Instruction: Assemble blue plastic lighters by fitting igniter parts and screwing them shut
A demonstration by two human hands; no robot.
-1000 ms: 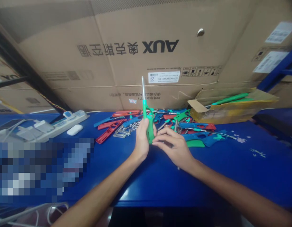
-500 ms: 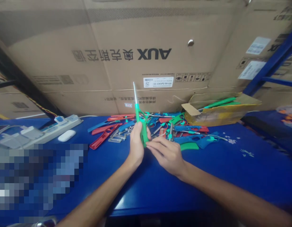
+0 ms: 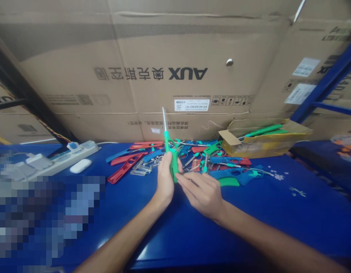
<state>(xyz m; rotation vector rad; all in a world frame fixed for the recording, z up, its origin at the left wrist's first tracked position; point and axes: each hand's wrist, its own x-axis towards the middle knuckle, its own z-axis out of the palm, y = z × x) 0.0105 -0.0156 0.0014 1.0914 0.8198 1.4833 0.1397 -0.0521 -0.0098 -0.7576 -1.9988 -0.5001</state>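
Note:
A green long-nosed gas lighter (image 3: pixel 166 141) stands nearly upright in front of me, its thin metal tube pointing up and away. My left hand (image 3: pixel 165 175) is wrapped round its handle. At the handle's lower end, the fingertips of my right hand (image 3: pixel 202 191) are pinched together against it; whether a small part sits between them is hidden. Just behind both hands lies a pile of lighter parts: red casings (image 3: pixel 127 167), blue casings (image 3: pixel 251 175), clear small tanks (image 3: pixel 140 169) and a green curved shell (image 3: pixel 229 181).
An open cardboard box (image 3: pixel 263 146) with green lighter pieces stands at the back right. On the left are a power strip (image 3: pixel 58 159) and a white oval case (image 3: pixel 80 165). Large cartons (image 3: pixel 152 41) wall off the back of the blue table (image 3: pixel 170 235). Small white bits (image 3: pixel 278 174) lie at right.
The view has tilted up slightly, so everything sits a little lower in the picture. Both hands keep their hold on the green lighter, right fingertips still at its lower end.

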